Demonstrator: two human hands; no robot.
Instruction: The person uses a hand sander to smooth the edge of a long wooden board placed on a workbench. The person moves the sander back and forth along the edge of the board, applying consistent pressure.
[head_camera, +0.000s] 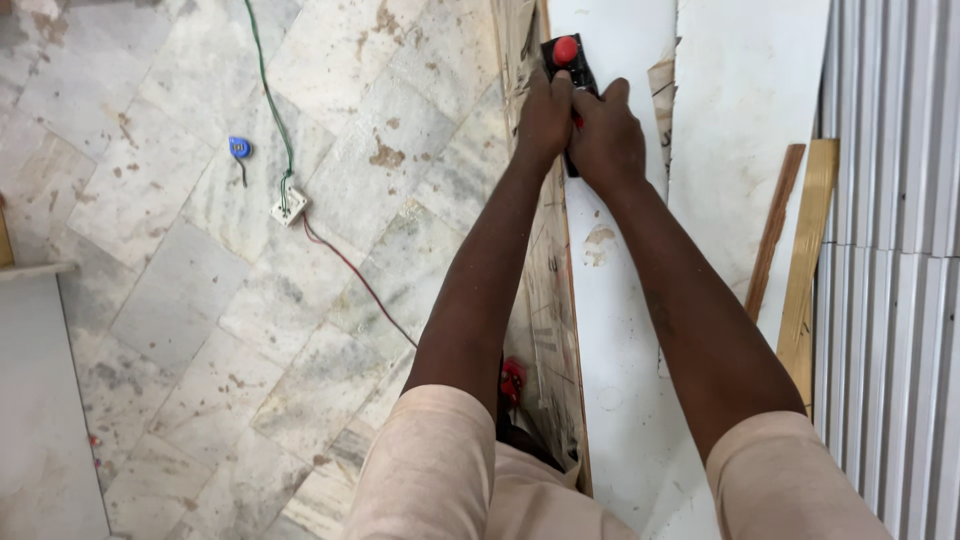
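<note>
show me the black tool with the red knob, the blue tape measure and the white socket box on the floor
black tool with the red knob (566, 50), head view, on the red knob at its far end
blue tape measure (239, 148), head view, on the middle of its blue case
white socket box (289, 207), head view, on its white top face

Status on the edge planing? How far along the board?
In hand: both hands, left hand and right hand, grip the black plane with red knob on the board edge. Done: cannot tell how much is smoothed. Left: a short stretch of edge shows beyond the plane.

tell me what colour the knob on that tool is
Red, on the black tool both hands grip; head view.
</note>
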